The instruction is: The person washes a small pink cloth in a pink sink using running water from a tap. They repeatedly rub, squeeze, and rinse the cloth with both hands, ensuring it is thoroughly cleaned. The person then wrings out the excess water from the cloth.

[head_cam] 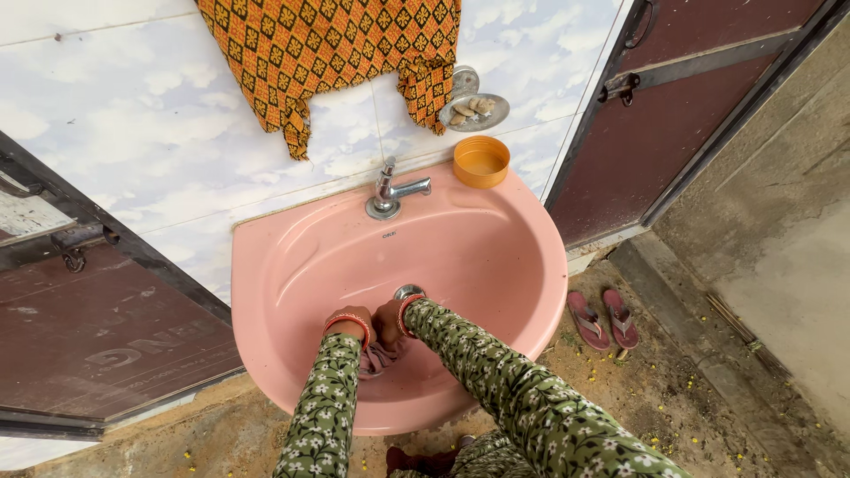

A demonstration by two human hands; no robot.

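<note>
Head view: both hands are down in the pink washbasin (496, 257), close together near the drain (409, 291). Left hand (351, 320) and right hand (388, 320) are each closed around a small dark reddish cloth (379, 358), fingers curled and pressed onto it, so both grips are clamped on the fabric, which is bunched between and just below them. Step in hand looks like rubbing or wringing the cloth in the bowl; no water is seen running from the tap (394, 191). Next move likely calls for a firm twist or a scrub between the two fists, keeping the cloth over the bowl. The cloth is wadded up, so its long axis is hard to tell; the loose end seems to hang toward the near rim. Around: an orange cup (481, 161) on the basin's back edge, a metal soap dish (474, 108) on the tiled wall, a patterned orange cloth (332, 53) hanging above, pink sandals (602, 319) on the floor at right.
</note>
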